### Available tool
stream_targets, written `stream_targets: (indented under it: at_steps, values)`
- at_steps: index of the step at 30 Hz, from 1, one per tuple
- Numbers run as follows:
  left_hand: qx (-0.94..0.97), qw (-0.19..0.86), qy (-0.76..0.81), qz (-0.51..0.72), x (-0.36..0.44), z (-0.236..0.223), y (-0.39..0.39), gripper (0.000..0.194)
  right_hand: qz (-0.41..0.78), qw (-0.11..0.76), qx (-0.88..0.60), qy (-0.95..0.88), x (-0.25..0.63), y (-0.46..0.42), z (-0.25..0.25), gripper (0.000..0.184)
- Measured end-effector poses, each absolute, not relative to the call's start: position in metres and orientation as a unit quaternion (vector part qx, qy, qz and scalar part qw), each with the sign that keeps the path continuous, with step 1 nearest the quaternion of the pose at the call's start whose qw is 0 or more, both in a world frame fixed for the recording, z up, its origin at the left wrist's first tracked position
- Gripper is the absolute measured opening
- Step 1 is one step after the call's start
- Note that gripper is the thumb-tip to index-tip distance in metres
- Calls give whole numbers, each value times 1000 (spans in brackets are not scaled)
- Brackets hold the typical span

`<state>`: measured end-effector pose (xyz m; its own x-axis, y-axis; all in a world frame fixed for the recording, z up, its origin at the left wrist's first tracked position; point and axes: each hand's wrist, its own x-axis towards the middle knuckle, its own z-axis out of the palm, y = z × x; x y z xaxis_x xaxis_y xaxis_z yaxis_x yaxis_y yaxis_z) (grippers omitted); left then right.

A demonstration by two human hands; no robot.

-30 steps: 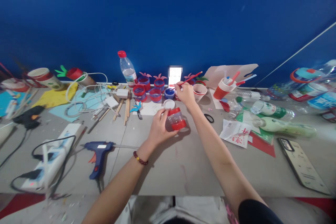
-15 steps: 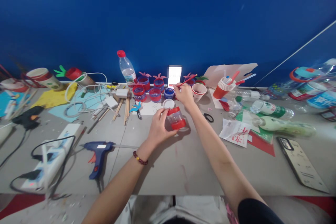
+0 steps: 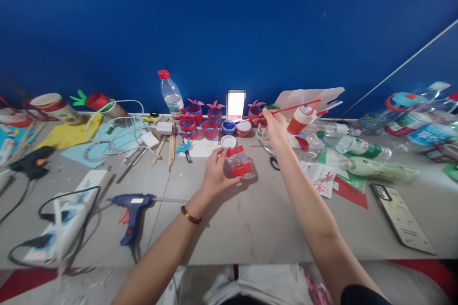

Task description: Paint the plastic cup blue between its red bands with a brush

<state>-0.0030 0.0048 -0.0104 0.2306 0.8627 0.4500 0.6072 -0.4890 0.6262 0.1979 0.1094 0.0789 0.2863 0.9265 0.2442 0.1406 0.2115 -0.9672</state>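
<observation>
My left hand (image 3: 215, 175) grips a small clear jar with red bands (image 3: 238, 161), tilted just above the grey table (image 3: 250, 219). My right hand (image 3: 275, 126) is further back and pinches a thin red paintbrush (image 3: 293, 107) whose handle points right. The brush end sits near a small blue paint pot (image 3: 228, 127) and a white-topped red pot (image 3: 244, 127). A white lid (image 3: 228, 141) lies just behind the jar. Several red-and-blue painted rings (image 3: 202, 121) stand in a row by the wall.
A blue glue gun (image 3: 134, 205) and a white power strip (image 3: 66, 221) lie at the left. A water bottle (image 3: 171, 94) stands at the back. Stacked red cups (image 3: 299, 120), scissors (image 3: 272, 156), plastic bottles (image 3: 368, 159) and a phone (image 3: 399, 217) fill the right side.
My right hand has moved right with the brush, away from the blue paint pot. My left hand keeps the jar in about the same place.
</observation>
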Motion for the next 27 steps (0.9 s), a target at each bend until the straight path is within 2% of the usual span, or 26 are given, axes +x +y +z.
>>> stream_targets:
  at_steps: [2,5,11,18,27]
  values:
    - [772,161,472,394,-3,-10,4,87,435,621,-501,-417,207,96,79,33]
    - [775,163,462,398,-3,-8,2,87,497,639,-458,-368,218,68,76,32]
    - [773,180,453,405,-3,-7,1,88,522,662,-425,-330,227,17,51,34]
    - [774,176,450,410,-2,-11,3,87,494,683,-417,-340,227,6,28,38]
    - [790,156,427,411,0,-11,6,86,508,642,-459,-346,219,5,13,42]
